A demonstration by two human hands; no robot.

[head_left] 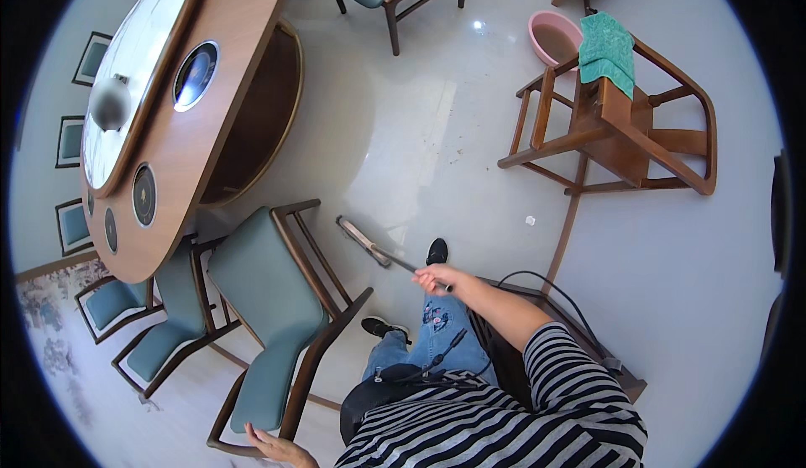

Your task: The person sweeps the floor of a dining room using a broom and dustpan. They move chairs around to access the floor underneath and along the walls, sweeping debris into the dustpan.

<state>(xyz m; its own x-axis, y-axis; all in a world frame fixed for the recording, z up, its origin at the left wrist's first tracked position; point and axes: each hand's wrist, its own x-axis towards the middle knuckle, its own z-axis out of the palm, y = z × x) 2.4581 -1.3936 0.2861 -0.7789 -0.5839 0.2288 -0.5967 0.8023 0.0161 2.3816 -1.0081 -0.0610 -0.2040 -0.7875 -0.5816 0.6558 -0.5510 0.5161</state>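
My right hand (435,278) is closed around the dark handle of a broom (363,240). Its long, narrow, beige head with dark ends rests on the pale floor, just ahead of my feet. At the bottom edge, my left hand (275,448) is open with its fingers apart, partly cut off by the picture's rim. It is next to the front edge of a green padded chair (267,275) with a dark wood frame; whether it touches the chair I cannot tell. Small dark specks and a white scrap (530,220) lie on the floor.
A large round wooden table (231,65) with a raised glossy centre stands left, with several green chairs around it. At the right is a wooden high chair (617,124) with a green cloth (606,52), beside a pink basin (554,38) of murky water. A black cable (564,293) runs by the right wall.
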